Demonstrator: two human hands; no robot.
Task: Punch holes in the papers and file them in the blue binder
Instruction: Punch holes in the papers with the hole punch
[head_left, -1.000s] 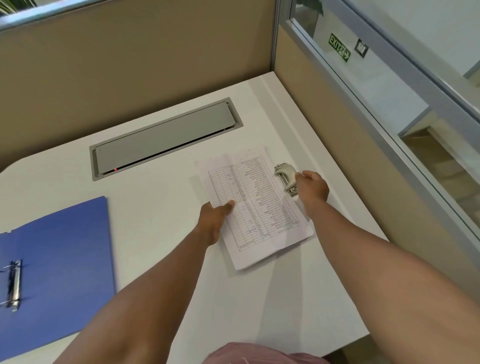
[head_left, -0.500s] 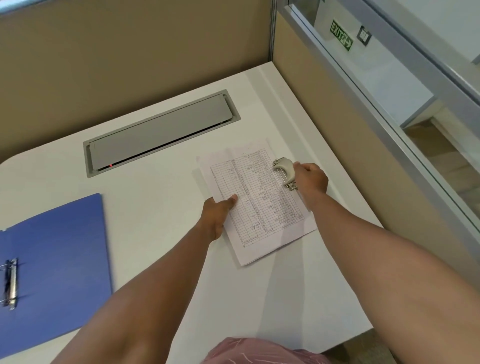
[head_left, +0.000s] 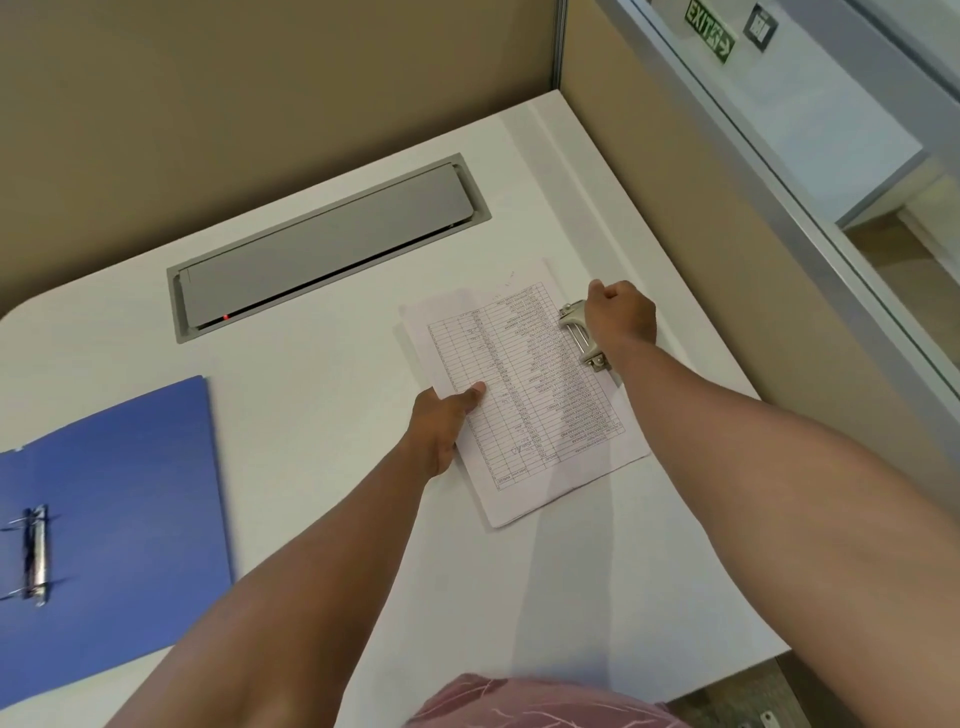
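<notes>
Right hand (head_left: 621, 312) now fisted atop hole punch (head_left: 579, 335); left hand (head_left: 441, 426) fingers still pinching papers (head_left: 524, 395).

On the white tabletop (head_left: 322, 415) the left hand (head_left: 441, 431) pinches the near-left edge of the papers (head_left: 524, 395), thumb on top of the printed table. The right hand (head_left: 621, 317) rests curled on the metal punch (head_left: 579, 332), which sits over the papers' right edge. An open blue binder (head_left: 119, 519) lies well apart at the left, its rings (head_left: 35, 556) showing, with a grey hatch (head_left: 332, 244) set into the tabletop behind.
</notes>
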